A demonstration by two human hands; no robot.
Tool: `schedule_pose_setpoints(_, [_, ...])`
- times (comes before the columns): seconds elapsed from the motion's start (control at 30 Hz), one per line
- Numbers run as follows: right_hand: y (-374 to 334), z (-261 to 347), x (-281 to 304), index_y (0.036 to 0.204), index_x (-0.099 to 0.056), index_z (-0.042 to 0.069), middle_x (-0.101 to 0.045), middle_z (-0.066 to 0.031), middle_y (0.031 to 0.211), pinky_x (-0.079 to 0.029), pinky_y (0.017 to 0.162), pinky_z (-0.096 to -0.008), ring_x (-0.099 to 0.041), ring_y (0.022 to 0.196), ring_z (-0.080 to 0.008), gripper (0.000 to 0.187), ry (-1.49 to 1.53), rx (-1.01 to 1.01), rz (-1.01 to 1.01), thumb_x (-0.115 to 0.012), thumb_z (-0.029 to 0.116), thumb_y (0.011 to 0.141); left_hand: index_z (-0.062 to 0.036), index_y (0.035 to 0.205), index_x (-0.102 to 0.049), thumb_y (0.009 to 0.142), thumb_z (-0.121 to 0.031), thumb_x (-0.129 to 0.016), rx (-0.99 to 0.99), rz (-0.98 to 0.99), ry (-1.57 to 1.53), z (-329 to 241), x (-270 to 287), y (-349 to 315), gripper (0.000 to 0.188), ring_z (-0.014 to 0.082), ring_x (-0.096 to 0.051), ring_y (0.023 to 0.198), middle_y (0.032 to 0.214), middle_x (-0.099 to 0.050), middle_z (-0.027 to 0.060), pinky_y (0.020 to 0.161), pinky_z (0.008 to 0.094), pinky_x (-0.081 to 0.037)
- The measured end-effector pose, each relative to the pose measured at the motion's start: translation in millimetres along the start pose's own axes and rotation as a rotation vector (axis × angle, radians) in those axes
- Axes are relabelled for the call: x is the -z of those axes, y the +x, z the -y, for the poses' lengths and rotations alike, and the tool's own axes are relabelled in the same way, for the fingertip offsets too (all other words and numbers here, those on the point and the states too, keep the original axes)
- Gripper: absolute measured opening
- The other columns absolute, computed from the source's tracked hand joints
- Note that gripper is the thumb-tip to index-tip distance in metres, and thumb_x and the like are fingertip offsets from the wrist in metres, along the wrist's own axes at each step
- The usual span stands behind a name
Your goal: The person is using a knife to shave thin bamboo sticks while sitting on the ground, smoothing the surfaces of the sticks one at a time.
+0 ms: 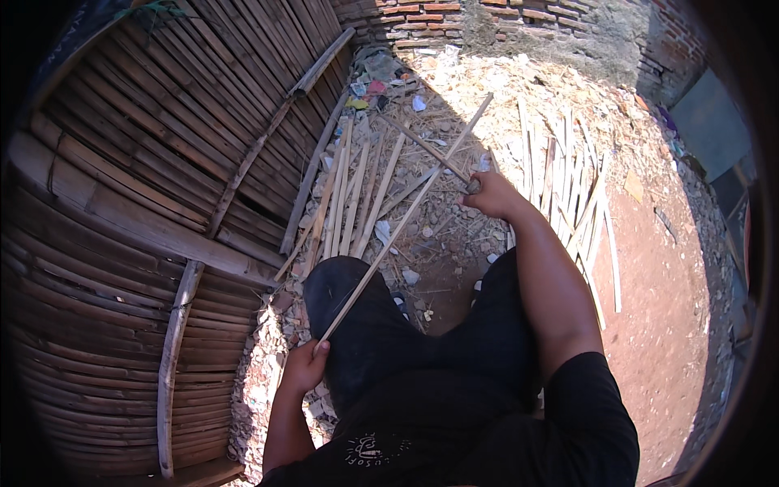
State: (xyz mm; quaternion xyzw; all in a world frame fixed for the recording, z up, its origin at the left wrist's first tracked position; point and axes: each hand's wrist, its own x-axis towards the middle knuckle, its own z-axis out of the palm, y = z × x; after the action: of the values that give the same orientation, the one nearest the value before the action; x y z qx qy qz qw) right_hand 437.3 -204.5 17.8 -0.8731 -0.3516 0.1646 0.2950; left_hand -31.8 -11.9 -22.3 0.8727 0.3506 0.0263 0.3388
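My left hand (pixel 305 366) is closed around the near end of a long pale bamboo strip (pixel 403 223). The strip slants up and away to the right, passing over my left thigh. In my closed right hand (pixel 495 196) is a long thin brown tool (pixel 420 144), pointing to the far left. Whether it is a knife or a plain stick I cannot tell. Tool and strip cross just left of my right hand; whether they touch is unclear. Several cut bamboo strips (pixel 350 195) lie beyond my left knee.
Another spread of bamboo strips (pixel 572 187) lies to the right. A bamboo slat wall (pixel 138 243) stands close on my left. Brick walling (pixel 503 24) closes the far side. Rubble and scraps (pixel 426 235) cover the ground between my legs, with bare earth (pixel 645 325) at right.
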Motion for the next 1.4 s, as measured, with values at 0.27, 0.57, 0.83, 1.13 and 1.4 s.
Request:
schedule_pose_setpoints(0.27, [-32.6, 68.2, -49.4, 0.11, -0.069, 0.004, -0.069, -0.0236, 0.102, -0.051, 0.091, -0.047, -0.065, 0.103, -0.0404, 0.047, -0.252, 0.41, 0.465, -0.08, 0.032, 0.074, 0.0015, 0.086, -0.062, 0.1, -0.046, -0.051, -0.044, -0.023, -0.031, 5.6, -2.0, 0.1, 0.05, 0.0337, -0.061, 0.062, 0.065, -0.058, 0.019, 0.061, 0.0422, -0.045])
schedule_pose_setpoints(0.57, [-6.8, 25.2, -15.7, 0.109, -0.067, -0.002, -0.069, -0.0241, 0.104, -0.05, 0.089, -0.0464, -0.065, 0.103, -0.0392, 0.053, -0.176, 0.2, 0.174, -0.08, 0.036, 0.075, 0.0014, 0.087, -0.062, 0.1, -0.046, -0.051, -0.029, -0.032, -0.008, 7.0, -2.1, -2.3, 0.051, 0.0338, -0.063, 0.065, 0.066, -0.06, 0.0196, 0.062, 0.0425, -0.045])
schedule_pose_setpoints(0.83, [-7.2, 23.1, -14.2, 0.115, -0.066, 0.0, -0.07, -0.0223, 0.101, -0.053, 0.086, -0.0425, -0.067, 0.098, -0.0365, 0.052, -0.099, 0.093, 0.139, -0.08, 0.032, 0.076, 0.0014, 0.086, -0.062, 0.1, -0.048, -0.051, -0.01, -0.009, -0.002, 3.9, -0.7, -0.7, 0.053, 0.0344, -0.062, 0.065, 0.066, -0.06, 0.0197, 0.062, 0.0423, -0.045])
schedule_pose_setpoints(1.13, [-35.0, 71.4, -51.6, 0.113, -0.069, 0.006, -0.072, -0.0195, 0.094, -0.053, 0.082, -0.0435, -0.069, 0.093, -0.0371, 0.048, -0.178, 0.502, 0.529, -0.081, 0.028, 0.073, 0.0012, 0.088, -0.064, 0.099, -0.047, -0.053, 0.008, -0.055, 0.009, 12.1, -5.0, -3.3, 0.051, 0.0365, -0.064, 0.065, 0.066, -0.061, 0.0207, 0.061, 0.0426, -0.046])
schedule_pose_setpoints(1.4, [1.2, -1.3, 1.6, 0.117, -0.066, 0.0, -0.07, -0.0243, 0.105, -0.052, 0.087, -0.0405, -0.067, 0.099, -0.0362, 0.056, -0.024, -0.057, -0.073, -0.082, 0.035, 0.076, 0.0013, 0.092, -0.065, 0.1, -0.045, -0.052, -0.009, -0.015, 0.008, -0.9, -0.9, -1.3, 0.049, 0.0395, -0.065, 0.07, 0.07, -0.062, 0.0228, 0.063, 0.0435, -0.047])
